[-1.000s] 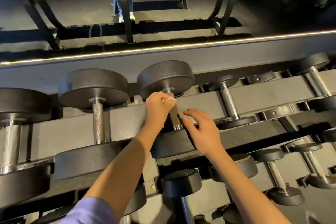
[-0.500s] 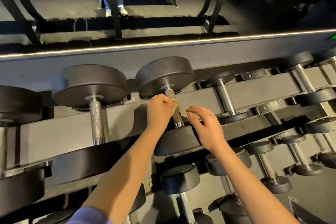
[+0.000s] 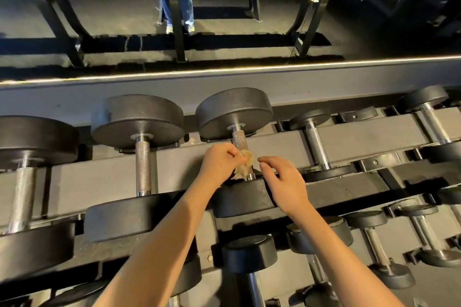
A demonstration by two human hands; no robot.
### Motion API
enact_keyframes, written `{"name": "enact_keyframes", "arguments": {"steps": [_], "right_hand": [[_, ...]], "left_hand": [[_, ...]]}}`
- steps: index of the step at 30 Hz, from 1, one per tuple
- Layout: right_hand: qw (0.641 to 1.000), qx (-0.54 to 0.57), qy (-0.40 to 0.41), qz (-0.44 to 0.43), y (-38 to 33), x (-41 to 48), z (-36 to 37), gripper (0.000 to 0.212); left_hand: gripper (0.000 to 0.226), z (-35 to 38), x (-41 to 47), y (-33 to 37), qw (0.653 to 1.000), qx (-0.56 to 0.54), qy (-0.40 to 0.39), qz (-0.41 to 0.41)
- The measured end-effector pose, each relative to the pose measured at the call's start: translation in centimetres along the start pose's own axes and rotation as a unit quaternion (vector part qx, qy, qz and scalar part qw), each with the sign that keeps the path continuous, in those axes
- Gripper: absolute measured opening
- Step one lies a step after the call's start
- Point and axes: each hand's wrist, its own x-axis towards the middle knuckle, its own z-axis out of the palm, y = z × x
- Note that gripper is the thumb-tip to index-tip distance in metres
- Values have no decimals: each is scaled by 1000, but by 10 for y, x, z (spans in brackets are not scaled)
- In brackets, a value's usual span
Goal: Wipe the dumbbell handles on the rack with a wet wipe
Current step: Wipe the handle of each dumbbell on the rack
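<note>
Dumbbell (image 3: 234, 113) being wiped sat on the top tier of the rack (image 3: 349, 138), third from the left in view. Its long axis ran away from the person, near to far, with the far end leaning slightly left. It lay flat across the grey rails, one round black head at the far rail, the other at the near rail. The knurled metal handle (image 3: 239, 139) was bare on its far half and covered on the near half.

Left hand (image 3: 219, 162) reached in from lower left, forearm straight. Its fingers were curled, pinching a crumpled yellowish wipe (image 3: 245, 166) against the near part of the handle, just above the near head. The wipe touched the handle; how far round it wrapped couldn't be told.

Right hand (image 3: 284, 182) came in from lower right, palm down, fingers loosely curled and holding nothing. Its fingertips were just beside the wipe and handle. It sat over the right edge of the near head; contact unclear.

Neighbours: a bigger dumbbell (image 3: 143, 167) to the left and a smaller dumbbell (image 3: 315, 147) to the right, both roughly parallel to the wiped one. The lower tier held a short dumbbell (image 3: 249, 253) between the forearms. At the top of the view were a second rack (image 3: 178, 40) of dumbbells and a person's legs in jeans (image 3: 177, 13).
</note>
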Motion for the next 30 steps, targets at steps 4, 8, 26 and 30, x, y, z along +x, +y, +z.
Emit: {"name": "enact_keyframes", "arguments": {"steps": [4, 8, 26, 30], "right_hand": [[990, 116, -58, 51, -5, 16, -8, 24], [962, 243, -103, 65, -23, 37, -22, 21], [991, 5, -98, 94, -20, 89, 16, 31], [992, 16, -38, 119, -23, 104, 28, 17]], "left_hand": [[3, -6, -2, 16, 997, -51, 0, 59], [4, -4, -2, 25, 995, -72, 27, 64], [41, -33, 16, 12, 959, 128, 194, 164], [41, -34, 17, 11, 958, 139, 193, 161]]}}
